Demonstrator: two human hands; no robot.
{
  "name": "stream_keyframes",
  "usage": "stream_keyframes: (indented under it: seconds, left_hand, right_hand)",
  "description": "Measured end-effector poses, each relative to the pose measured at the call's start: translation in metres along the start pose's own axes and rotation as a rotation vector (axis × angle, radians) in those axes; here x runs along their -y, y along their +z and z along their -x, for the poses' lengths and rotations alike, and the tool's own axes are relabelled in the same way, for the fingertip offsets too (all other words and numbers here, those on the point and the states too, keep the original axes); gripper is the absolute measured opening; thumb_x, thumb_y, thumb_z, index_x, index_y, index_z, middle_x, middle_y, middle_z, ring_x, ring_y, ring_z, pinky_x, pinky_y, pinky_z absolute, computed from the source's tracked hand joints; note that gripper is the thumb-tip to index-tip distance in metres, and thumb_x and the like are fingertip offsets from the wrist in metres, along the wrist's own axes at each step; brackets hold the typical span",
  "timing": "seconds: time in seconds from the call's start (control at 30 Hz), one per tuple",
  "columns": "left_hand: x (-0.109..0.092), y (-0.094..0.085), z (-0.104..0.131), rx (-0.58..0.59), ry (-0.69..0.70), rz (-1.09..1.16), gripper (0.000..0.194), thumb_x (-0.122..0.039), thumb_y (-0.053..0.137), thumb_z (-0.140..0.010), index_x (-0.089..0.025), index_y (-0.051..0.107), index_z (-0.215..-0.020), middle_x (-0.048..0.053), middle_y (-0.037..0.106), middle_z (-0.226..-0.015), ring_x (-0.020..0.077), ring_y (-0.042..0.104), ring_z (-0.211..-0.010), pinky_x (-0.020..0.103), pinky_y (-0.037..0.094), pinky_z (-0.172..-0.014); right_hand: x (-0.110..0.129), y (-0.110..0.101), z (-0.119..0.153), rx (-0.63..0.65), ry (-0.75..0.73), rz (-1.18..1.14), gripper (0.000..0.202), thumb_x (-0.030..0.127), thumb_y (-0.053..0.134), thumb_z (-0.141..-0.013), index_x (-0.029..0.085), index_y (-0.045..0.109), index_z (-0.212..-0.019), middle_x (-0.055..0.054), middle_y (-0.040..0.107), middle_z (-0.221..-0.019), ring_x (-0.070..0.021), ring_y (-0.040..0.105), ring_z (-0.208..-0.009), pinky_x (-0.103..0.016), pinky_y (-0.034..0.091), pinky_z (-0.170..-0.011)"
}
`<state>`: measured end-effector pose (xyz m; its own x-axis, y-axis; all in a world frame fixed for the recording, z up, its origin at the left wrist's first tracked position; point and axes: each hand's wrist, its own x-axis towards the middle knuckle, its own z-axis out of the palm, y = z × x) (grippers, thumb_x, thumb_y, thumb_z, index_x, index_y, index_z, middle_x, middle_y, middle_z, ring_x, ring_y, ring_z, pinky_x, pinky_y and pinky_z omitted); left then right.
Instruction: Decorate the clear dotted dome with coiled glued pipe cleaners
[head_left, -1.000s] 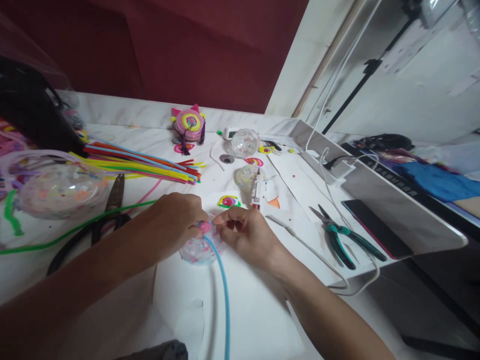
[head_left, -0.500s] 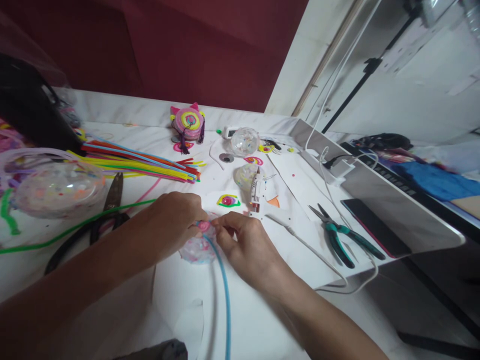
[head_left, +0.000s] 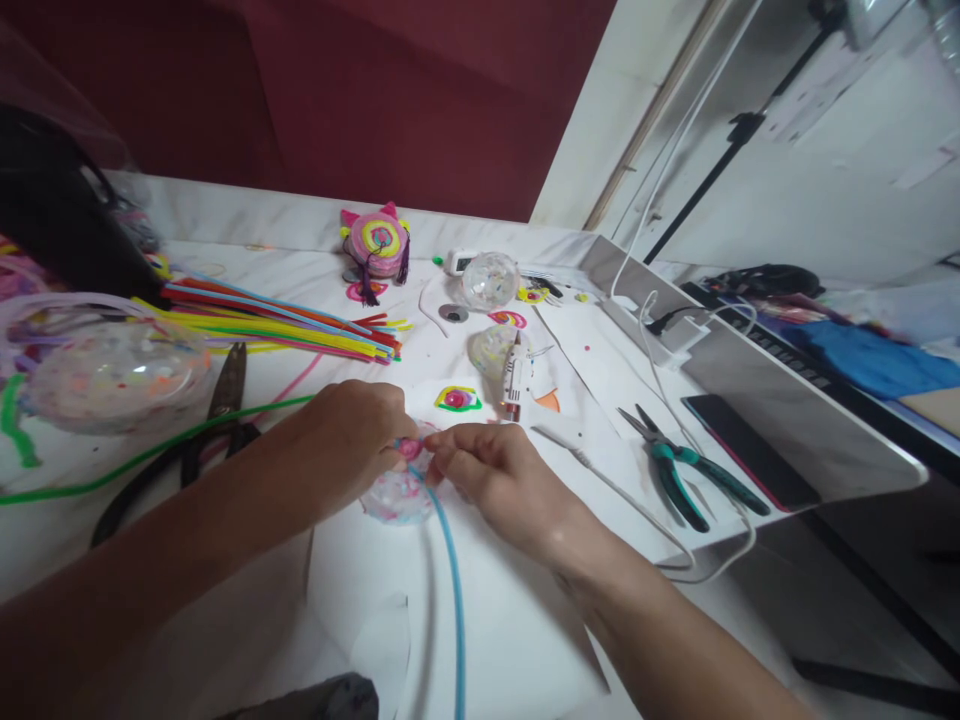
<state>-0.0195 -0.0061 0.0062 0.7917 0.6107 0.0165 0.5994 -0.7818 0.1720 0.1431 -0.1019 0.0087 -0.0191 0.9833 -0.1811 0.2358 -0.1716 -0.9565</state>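
Left hand (head_left: 364,425) pinches pink coil (head_left: 409,448); paper (head_left: 510,630) mostly open (pliers (head_left: 666,455) by table edge (head_left: 724,530)).

From here, the clear speckled plastic dome (head_left: 397,502) sits at lower centre, left of the white glue gun (head_left: 516,378) and green-handled metal pliers (head_left: 664,453).

We identify long-nosed metal pliers with teal-and-black handles (head_left: 664,453) lying open on the right of the white marbled table (head_left: 300,272). Just beside them we locate a flat black rectangular phone with a red edge (head_left: 750,450). We note a large dark-red sheet (head_left: 420,100) at the rear, and, beyond the table at right, blue cloth (head_left: 877,360) and a slim black pole (head_left: 697,195).
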Motion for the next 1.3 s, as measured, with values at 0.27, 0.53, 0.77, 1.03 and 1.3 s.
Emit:
stream_keyframes:
  seconds: [0.27, 0.53, 0.77, 1.03, 1.3]
  left_hand:
    - [-0.009, -0.017, 0.0, 0.153, -0.097, 0.053, 0.016, -0.015, 0.054, -0.078, -0.019, 0.069, -0.075, 0.008, 0.066, -0.082, 0.0246, 0.063, -0.08, 0.035, 0.037, -0.069]
    - [-0.014, -0.019, 0.001, 0.173, -0.042, -0.057, 0.018, -0.016, 0.053, -0.085, -0.018, 0.068, -0.075, 0.006, 0.066, -0.084, 0.0225, 0.063, -0.08, 0.034, 0.037, -0.069]
    - [-0.015, -0.021, 0.0, 0.183, -0.076, -0.021, 0.017, -0.016, 0.052, -0.081, -0.017, 0.065, -0.071, 0.007, 0.067, -0.082, 0.0223, 0.063, -0.08, 0.033, 0.036, -0.069]
    - [-0.01, -0.017, 0.0, 0.144, -0.034, -0.01, 0.018, -0.019, 0.052, -0.081, -0.018, 0.063, -0.067, 0.005, 0.064, -0.076, 0.0206, 0.061, -0.074, 0.032, 0.034, -0.064]
    - [-0.01, -0.015, -0.002, 0.144, -0.051, -0.013, 0.02, -0.023, 0.052, -0.082, -0.018, 0.061, -0.065, 0.004, 0.061, -0.075, 0.0202, 0.059, -0.072, 0.032, 0.034, -0.064]
  right_hand:
    - [0.021, 0.008, 0.01, 0.001, 0.269, -0.313, 0.019, 0.009, 0.054, -0.078, 0.015, 0.071, -0.072, -0.001, 0.062, -0.067, -0.009, 0.041, -0.053, -0.022, 0.033, -0.049]
    - [0.0, -0.004, -0.003, -0.054, 0.153, -0.295, 0.006, 0.015, 0.064, -0.074, 0.015, 0.07, -0.077, 0.003, 0.059, -0.062, -0.0088, 0.043, -0.056, -0.023, 0.034, -0.055]
    - [-0.017, -0.013, -0.03, -0.017, -0.015, -0.126, 0.003, 0.012, 0.066, -0.074, 0.015, 0.066, -0.073, 0.003, 0.062, -0.068, -0.0099, 0.053, -0.064, -0.025, 0.041, -0.066]
    - [-0.007, -0.016, -0.041, 0.023, 0.156, -0.128, 0.008, 0.012, 0.072, -0.068, 0.015, 0.066, -0.063, 0.009, 0.053, -0.05, -0.0045, 0.038, -0.046, -0.021, 0.032, -0.051]
    - [0.002, -0.017, -0.044, 0.023, 0.158, -0.066, 0.015, 0.006, 0.072, -0.067, 0.015, 0.064, -0.058, 0.005, 0.06, -0.055, -0.0068, 0.05, -0.055, -0.021, 0.041, -0.057]
